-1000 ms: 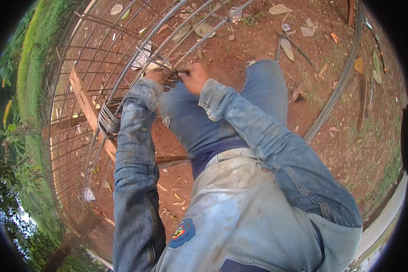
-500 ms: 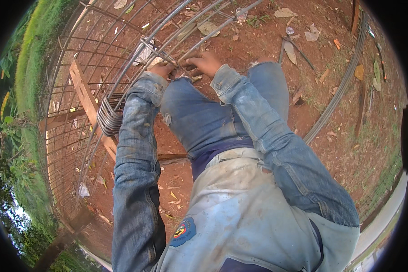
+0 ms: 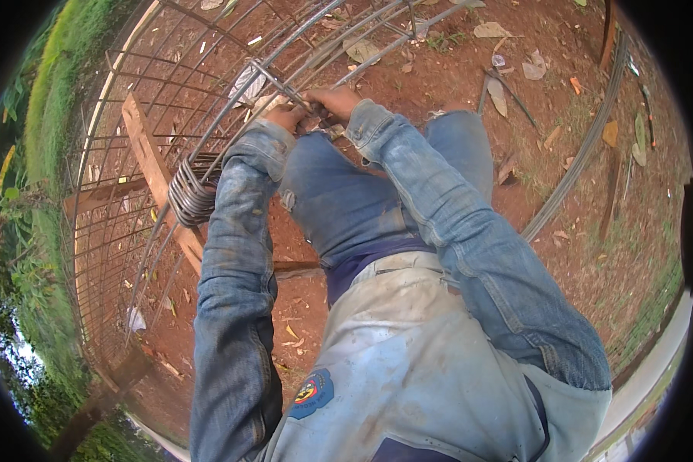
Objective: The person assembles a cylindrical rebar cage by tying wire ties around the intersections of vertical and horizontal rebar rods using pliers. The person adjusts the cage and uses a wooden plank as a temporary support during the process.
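A cage of steel rebar [image 3: 231, 92] stands in front of me to the left, its long bars crossed by thin stirrups. My right hand [image 3: 333, 103] is closed around the end of a rebar stirrup [image 3: 273, 79] at the cage's near corner. Right beside it, my left hand [image 3: 286, 118] has its fingers curled in under the same corner. What the left fingers grip is hidden, and the two hands nearly touch. A bunch of bent stirrups [image 3: 192, 192] hangs on the lower bars next to my left forearm.
A wooden plank [image 3: 146, 150] props the cage at the left. Long steel rods [image 3: 581, 150] lie on the red soil at the right, near scattered dry leaves [image 3: 495, 94] and litter. Grass [image 3: 50, 115] borders the far left.
My right hand has moved left and its fingers have closed in at the cage corner. My left hand has shifted slightly right, so the hands are closer together.
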`<state>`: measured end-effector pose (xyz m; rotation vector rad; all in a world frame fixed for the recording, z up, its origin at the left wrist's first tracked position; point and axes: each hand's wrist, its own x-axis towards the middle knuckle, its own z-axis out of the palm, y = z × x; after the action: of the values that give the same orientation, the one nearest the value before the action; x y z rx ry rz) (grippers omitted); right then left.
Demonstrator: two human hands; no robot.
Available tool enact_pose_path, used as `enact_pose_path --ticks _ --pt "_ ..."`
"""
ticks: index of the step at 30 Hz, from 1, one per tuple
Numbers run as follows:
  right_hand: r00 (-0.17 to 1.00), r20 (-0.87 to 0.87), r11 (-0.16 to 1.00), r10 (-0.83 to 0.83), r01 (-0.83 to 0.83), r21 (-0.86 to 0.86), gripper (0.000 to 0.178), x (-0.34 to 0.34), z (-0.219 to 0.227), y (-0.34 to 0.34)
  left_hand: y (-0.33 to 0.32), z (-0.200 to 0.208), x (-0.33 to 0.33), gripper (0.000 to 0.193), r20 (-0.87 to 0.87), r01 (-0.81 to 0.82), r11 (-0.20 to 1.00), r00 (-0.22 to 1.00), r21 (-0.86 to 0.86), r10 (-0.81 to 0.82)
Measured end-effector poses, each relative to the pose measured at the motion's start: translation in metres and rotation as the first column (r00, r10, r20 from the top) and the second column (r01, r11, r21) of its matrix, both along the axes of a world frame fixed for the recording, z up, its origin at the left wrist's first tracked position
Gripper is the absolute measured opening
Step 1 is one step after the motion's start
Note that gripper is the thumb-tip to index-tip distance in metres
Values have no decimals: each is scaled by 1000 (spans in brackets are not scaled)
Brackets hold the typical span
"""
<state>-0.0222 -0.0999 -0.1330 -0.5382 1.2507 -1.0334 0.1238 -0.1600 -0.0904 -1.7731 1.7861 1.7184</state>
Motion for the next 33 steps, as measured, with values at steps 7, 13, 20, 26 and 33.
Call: enact_pose_path --ticks 7,13,20,26,33 --pt "976 -31 973 -216 212 -97 31 20 -14 3 9 9 -2 25 -6 19 1000 1000 -12 -20" --pt "979 -116 981 -169 156 -113 37 14 -23 -1 9 10 -4 22 -115 0 1000 993 -2 0" --pt "998 -36 972 51 -58 -226 47 -13 10 27 4 -10 -2 14 -140 -73 997 988 -31 68" --pt "989 -82 968 123 -137 -208 37 -14 21 24 0 -13 7 15 -144 -54 998 988 11 55" --pt "989 -61 927 136 -149 -345 34 -21 -3 16 6 -5 0 17 -174 -77 997 982 26 80"
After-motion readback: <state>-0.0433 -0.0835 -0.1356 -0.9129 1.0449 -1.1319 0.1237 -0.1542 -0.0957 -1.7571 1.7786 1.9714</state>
